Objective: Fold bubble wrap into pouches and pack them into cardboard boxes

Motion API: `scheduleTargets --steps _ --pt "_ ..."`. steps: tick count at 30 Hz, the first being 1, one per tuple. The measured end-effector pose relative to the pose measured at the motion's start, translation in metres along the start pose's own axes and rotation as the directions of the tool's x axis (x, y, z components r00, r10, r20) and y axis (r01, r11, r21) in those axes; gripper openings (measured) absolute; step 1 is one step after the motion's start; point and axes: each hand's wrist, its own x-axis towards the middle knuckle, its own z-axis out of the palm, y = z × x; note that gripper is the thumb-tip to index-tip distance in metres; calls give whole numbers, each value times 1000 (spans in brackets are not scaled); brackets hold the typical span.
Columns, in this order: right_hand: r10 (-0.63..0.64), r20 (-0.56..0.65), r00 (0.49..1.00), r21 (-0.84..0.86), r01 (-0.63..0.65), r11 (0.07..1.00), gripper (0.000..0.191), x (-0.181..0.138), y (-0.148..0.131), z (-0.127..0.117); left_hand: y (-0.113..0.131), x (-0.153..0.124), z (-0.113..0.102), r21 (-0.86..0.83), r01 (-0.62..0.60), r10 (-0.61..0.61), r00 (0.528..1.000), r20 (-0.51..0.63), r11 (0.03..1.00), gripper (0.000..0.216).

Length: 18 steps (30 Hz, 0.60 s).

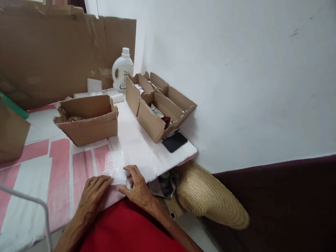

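While a carton stands well to the left of the left hand, with a green piece beside it, a pale tube curves in nearer the person, also left of that hand. Far beyond the hands, a cardboard panel stands upright across the back of the table. The pink and white cloth spreads left of the grip and under it. An open box sits just beyond the left hand, which lies palm down, fingertips on the near left edge of the bubble wrap; its thumb is hidden, so I cannot tell whether it grips. The wrap lies flat on the table, between and just beyond both hands. Farther beyond them stands a white bottle. The right hand is at the wrap's right edge, thumb and forefinger spread apart, the other fingers curled. Beyond it to the right are several open boxes, then a phone lying flat; a straw hat is right of that hand, past the table edge.
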Motion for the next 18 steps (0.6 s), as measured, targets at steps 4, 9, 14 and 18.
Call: scheduleTargets --steps 4,9,14,18 --pt "-115 66 991 14 114 993 41 6 5 -9 -4 16 -5 -189 138 -133 990 38 972 24" --pt "-21 21 1000 63 19 998 13 32 9 -9 -16 39 -3 -356 501 -465 865 188 789 36" --pt "88 4 996 -14 -88 996 16 60 10 -7 -24 56 7 -325 503 -543 838 -41 801 44" --pt "138 -15 990 -93 -138 986 20 68 12 -2 -12 52 15 -75 311 -319 936 -150 947 44"
